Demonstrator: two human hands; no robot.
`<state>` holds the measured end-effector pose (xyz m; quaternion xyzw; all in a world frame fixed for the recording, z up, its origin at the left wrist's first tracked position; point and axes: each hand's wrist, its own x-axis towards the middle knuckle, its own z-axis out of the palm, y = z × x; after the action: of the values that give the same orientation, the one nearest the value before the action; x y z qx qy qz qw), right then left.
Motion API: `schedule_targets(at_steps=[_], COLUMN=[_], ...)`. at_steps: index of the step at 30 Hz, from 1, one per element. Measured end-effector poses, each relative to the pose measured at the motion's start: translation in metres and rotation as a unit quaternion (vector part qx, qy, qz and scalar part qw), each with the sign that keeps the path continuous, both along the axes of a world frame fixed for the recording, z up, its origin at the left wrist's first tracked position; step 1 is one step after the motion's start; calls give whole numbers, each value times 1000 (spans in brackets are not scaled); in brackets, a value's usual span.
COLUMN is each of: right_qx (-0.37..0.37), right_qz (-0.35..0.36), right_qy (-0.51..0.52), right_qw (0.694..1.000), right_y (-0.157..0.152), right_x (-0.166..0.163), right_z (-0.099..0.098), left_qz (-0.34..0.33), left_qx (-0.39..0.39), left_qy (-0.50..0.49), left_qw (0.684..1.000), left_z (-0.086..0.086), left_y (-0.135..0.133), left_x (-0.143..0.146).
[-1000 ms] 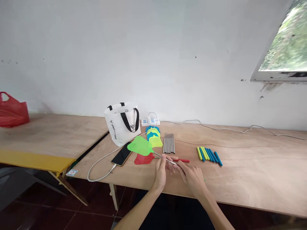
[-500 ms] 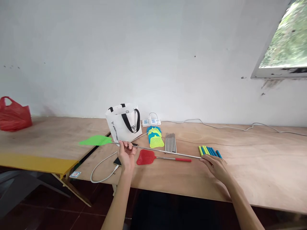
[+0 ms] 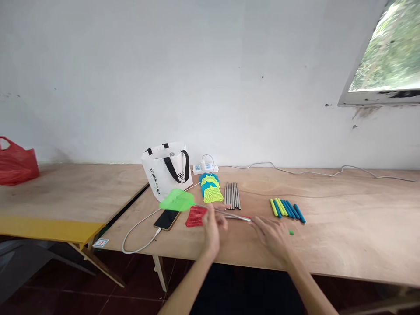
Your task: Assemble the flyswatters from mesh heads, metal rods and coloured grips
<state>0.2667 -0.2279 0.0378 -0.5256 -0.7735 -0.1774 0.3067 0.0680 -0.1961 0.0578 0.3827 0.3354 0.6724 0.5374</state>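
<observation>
A green fly swatter (image 3: 177,200) is held above the table by its thin metal rod, its head toward the left. My left hand (image 3: 213,229) is closed around the rod, not far from the head. At the handle end my right hand (image 3: 272,234) is closed too, hiding most of the handle; a small green tip pokes out past it. Beneath the rod lies a red fly swatter (image 3: 196,216), partly covered by my left hand. Behind are blue and yellow swatter heads (image 3: 213,194), grey metal rods (image 3: 232,195) and blue and yellow handles (image 3: 287,209) in a row.
On the left a phone (image 3: 166,219) is plugged into a white cable (image 3: 131,251). A white tote bag (image 3: 166,173) stands behind it, beside a power strip (image 3: 205,168). A red plastic bag (image 3: 18,164) sits on the adjoining table (image 3: 75,188).
My hands have come closer together, and the exposed metal rod looks much shorter. The green head has moved right, uncovering the phone. A green handle tip now shows beyond my right hand.
</observation>
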Motion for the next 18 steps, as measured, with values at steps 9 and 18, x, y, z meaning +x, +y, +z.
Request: schedule_targets(at_steps=[9, 18], right_qx=[-44, -104], right_qz=[6, -14], right_qy=[20, 4], right_qw=[999, 994], right_y=[-6, 0], right_x=[-32, -29], right_z=[-1, -9], left_qz=[-130, -104], left_qx=[-43, -46], left_qy=[21, 2], left_qw=[990, 994], left_z=[-25, -20], left_y=[-27, -19], left_x=[38, 32])
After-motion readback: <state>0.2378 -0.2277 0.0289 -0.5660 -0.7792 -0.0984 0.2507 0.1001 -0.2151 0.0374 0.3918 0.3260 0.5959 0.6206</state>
